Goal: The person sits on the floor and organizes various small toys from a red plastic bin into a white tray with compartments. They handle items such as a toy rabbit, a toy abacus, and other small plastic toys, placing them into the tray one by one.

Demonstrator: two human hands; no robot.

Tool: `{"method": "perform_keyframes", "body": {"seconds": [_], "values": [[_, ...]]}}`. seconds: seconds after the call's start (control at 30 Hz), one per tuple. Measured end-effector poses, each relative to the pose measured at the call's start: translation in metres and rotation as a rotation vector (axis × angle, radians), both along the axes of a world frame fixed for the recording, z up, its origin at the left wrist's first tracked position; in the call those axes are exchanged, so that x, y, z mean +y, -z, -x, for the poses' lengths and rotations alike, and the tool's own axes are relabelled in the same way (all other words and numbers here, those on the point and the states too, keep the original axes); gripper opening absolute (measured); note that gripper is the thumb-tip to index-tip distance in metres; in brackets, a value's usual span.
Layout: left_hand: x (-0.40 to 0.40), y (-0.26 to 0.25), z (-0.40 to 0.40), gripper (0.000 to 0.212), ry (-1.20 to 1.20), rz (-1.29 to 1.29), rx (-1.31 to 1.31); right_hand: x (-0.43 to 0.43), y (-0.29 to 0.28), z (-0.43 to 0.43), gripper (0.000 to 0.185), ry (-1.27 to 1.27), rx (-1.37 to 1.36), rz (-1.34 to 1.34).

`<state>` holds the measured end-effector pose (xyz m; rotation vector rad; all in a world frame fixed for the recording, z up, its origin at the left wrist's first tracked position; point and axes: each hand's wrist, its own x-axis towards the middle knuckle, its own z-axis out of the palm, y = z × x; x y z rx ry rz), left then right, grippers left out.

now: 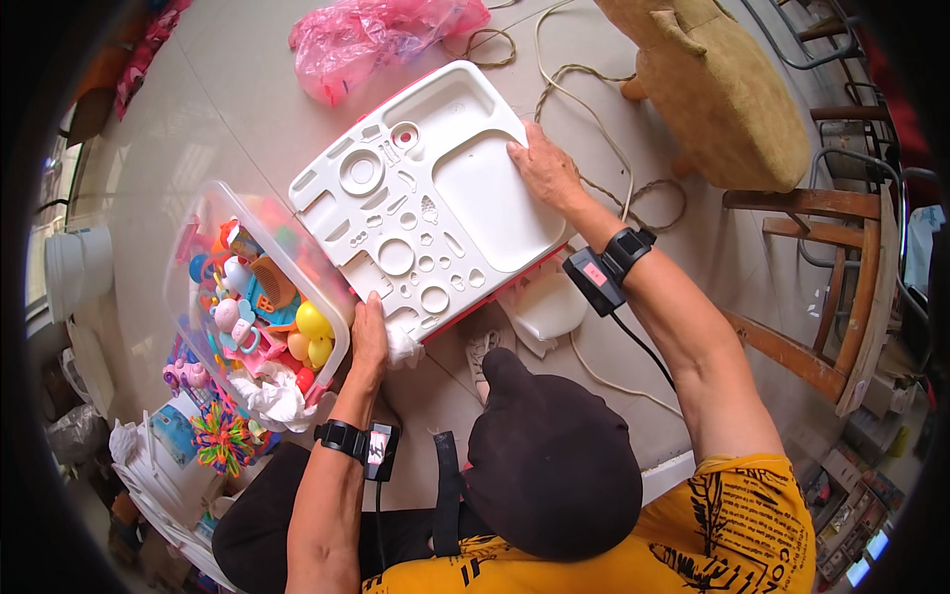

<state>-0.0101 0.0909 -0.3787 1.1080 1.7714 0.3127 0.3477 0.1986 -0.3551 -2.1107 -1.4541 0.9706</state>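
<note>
A white moulded plastic tray [486, 267] with a red underside is held between my two hands. Its face has a large blank recess, round hollows and several small shaped cavities. My left hand [369, 338] grips the lower left corner, thumb on the edge. Crumpled white tissue [404, 347] shows beside that hand; whether the fingers hold it I cannot tell. At the opposite edge, my right hand [548, 167] has its thumb on top and its other fingers mostly hidden. Against the tray's left side stands a clear plastic tub [211, 197] full of toys, including a yellow toy [314, 321] and a brown comb [272, 282].
A pink plastic bag [371, 44] and looped cords [568, 70] lie on the tiled floor beyond. On the right are an animal-shaped stool [724, 104] and a wooden chair [857, 297]. A multicoloured expanding ball [223, 438] is below the tub, near white buckets [78, 271].
</note>
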Motion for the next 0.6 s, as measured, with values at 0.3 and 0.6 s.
{"method": "perform_keyframes", "body": {"seconds": [0.3,0.6], "values": [[-0.001,0.000,0.007,0.061,0.052,-0.025,-0.020,0.001,0.003,0.001,0.044,-0.021,-0.011,-0.006],[0.002,0.021,0.014,0.064,0.075,0.016,0.038,0.003,-0.004,0.003,0.048,-0.011,-0.062,0.073]]}}
